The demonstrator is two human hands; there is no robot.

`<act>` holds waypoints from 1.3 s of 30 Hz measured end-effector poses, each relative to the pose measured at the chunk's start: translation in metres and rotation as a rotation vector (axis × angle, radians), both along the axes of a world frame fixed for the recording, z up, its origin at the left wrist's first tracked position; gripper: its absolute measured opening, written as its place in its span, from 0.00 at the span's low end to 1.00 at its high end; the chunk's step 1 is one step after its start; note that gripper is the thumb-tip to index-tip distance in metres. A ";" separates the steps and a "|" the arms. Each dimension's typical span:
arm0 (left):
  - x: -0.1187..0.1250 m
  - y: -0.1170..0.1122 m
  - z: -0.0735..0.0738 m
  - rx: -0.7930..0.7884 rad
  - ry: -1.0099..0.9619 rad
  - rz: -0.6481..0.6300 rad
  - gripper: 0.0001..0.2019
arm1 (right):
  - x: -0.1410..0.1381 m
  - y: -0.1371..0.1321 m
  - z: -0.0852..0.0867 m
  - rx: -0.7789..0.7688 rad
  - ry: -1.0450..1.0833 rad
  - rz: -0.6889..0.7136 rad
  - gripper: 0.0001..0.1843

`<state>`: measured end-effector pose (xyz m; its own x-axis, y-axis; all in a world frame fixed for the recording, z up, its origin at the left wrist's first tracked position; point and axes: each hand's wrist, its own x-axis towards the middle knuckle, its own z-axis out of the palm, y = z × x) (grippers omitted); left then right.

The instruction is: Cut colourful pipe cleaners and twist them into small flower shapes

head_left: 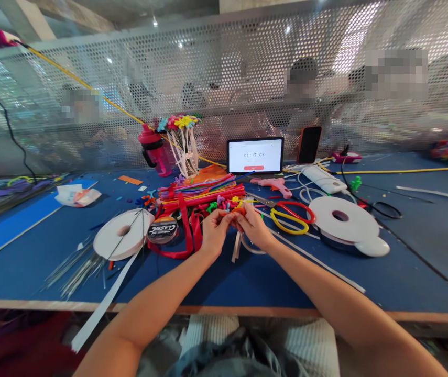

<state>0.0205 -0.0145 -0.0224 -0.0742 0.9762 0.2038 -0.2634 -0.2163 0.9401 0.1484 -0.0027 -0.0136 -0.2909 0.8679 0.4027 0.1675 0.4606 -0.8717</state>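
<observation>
My left hand point(213, 229) and my right hand point(257, 225) meet above the middle of the table, fingertips pinched together. Between them is a small orange piece that looks like pipe cleaner point(240, 211); the fingers hide most of it. Just beyond lies a bundle of pink, red and purple pipe cleaners point(204, 196), with small twisted colourful pieces point(220, 203) at its near side. Scissors with red and yellow handles point(290, 222) rest right of my right hand. Red ribbon point(186, 230) lies looped to the left of my left hand.
White ribbon spools point(109, 245) point(326, 217) lie on both sides. A round "CLASSIC" line spool point(163, 230), thin wires point(80, 272) and a pink glue gun point(273, 184) are about. Behind stand a pink bottle point(156, 152), pipe-cleaner flowers point(184, 123), a tablet point(255, 155) and a phone point(309, 145).
</observation>
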 end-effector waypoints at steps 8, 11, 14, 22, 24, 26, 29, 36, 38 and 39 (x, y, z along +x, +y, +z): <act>-0.002 0.003 0.001 -0.056 -0.081 0.038 0.12 | 0.005 0.000 0.008 0.027 -0.056 0.049 0.13; -0.001 0.002 -0.001 -0.056 -0.097 0.040 0.12 | 0.000 -0.002 0.004 0.002 -0.038 0.027 0.14; 0.000 0.000 0.001 -0.037 -0.076 0.039 0.13 | -0.002 -0.001 0.000 -0.028 -0.013 0.046 0.14; -0.002 -0.004 0.007 -0.021 -0.004 -0.083 0.14 | 0.010 0.005 0.012 0.072 -0.003 0.077 0.12; -0.003 -0.004 0.006 -0.018 -0.005 -0.110 0.14 | 0.012 0.005 0.014 0.099 -0.023 0.053 0.13; -0.002 -0.004 0.006 -0.008 -0.007 -0.140 0.14 | 0.014 0.006 0.014 0.080 -0.012 0.045 0.13; -0.002 -0.004 0.005 0.015 0.049 -0.176 0.15 | 0.016 0.007 0.014 -0.013 0.044 0.064 0.13; -0.013 -0.007 0.008 0.360 0.696 0.008 0.12 | 0.016 0.008 0.015 -0.509 0.133 0.181 0.26; -0.019 -0.006 0.010 0.573 0.930 0.074 0.11 | 0.016 0.007 0.016 -0.659 0.138 0.267 0.28; -0.021 -0.005 0.010 0.679 1.031 0.100 0.10 | 0.016 0.006 0.017 -0.693 0.152 0.307 0.26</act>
